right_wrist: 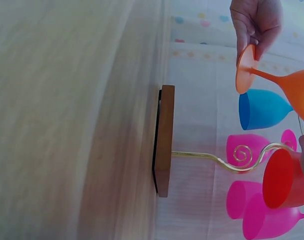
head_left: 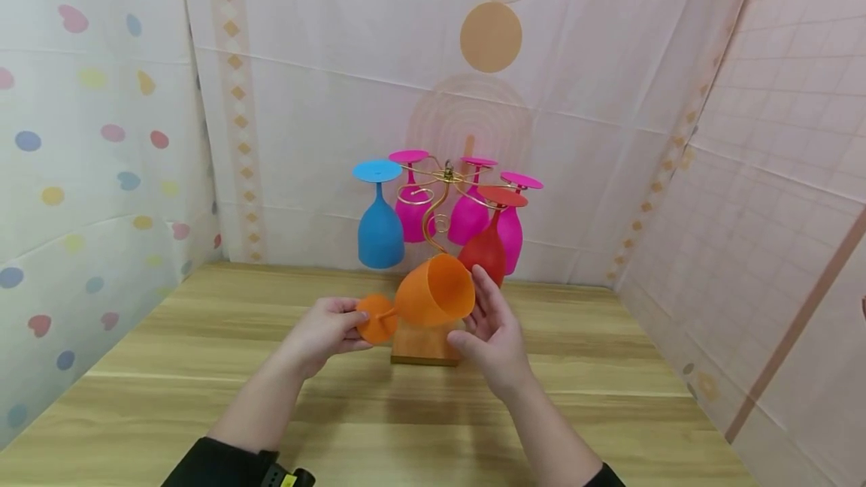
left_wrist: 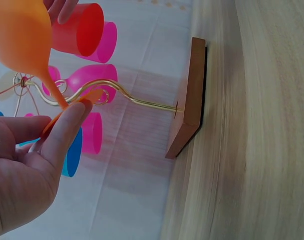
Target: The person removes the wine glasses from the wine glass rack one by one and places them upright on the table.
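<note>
My left hand (head_left: 331, 333) pinches the foot of an orange wine glass (head_left: 433, 293) between thumb and fingers. The glass is tilted on its side, its mouth facing right and toward me. Beside that mouth is my right hand (head_left: 497, 333), fingers loosely extended at the rim and thumb apart from it. Behind the glass stands a gold wire glass rack (head_left: 433, 216) on a wooden base (head_left: 425, 348). Upside down on it hang a blue wine glass (head_left: 380, 235), a red wine glass (head_left: 485, 246) and several pink wine glasses (head_left: 468, 218).
The rack's base rests on a wood-grain table (head_left: 575, 367). Patterned cloth (head_left: 325, 119) hangs behind the table, and more covers both sides. In the left wrist view, the rack's curved gold stem (left_wrist: 141, 102) rises from the base close to the left hand.
</note>
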Available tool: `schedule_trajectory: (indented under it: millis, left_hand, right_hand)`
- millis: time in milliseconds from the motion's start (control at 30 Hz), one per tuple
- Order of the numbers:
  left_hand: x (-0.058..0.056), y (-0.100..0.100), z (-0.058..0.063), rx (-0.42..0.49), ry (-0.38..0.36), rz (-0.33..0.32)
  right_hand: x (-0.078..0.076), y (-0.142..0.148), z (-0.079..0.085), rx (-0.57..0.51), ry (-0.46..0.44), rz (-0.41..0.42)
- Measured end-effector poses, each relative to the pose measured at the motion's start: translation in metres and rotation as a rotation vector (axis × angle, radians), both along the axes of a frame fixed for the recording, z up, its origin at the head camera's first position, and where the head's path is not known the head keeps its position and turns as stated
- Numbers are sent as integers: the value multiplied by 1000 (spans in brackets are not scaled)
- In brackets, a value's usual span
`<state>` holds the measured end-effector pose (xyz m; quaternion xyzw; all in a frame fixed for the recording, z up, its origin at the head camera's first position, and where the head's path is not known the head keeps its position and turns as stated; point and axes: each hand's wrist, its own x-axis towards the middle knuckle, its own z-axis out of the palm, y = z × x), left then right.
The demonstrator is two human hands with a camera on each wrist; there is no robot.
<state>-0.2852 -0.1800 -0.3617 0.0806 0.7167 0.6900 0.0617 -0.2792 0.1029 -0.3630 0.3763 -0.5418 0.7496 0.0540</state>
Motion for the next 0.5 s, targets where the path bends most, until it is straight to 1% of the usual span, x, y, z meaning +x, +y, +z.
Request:
schedule_trajectory:
  millis: [233,500]
  left_hand:
    - [3,1,2,23,-13,-38]
    - [4,3,2,26,-26,-66]
  right_hand:
    - [-1,-4,4,-37,-18,12]
    - [-1,-9,7,-51,-50,-22]
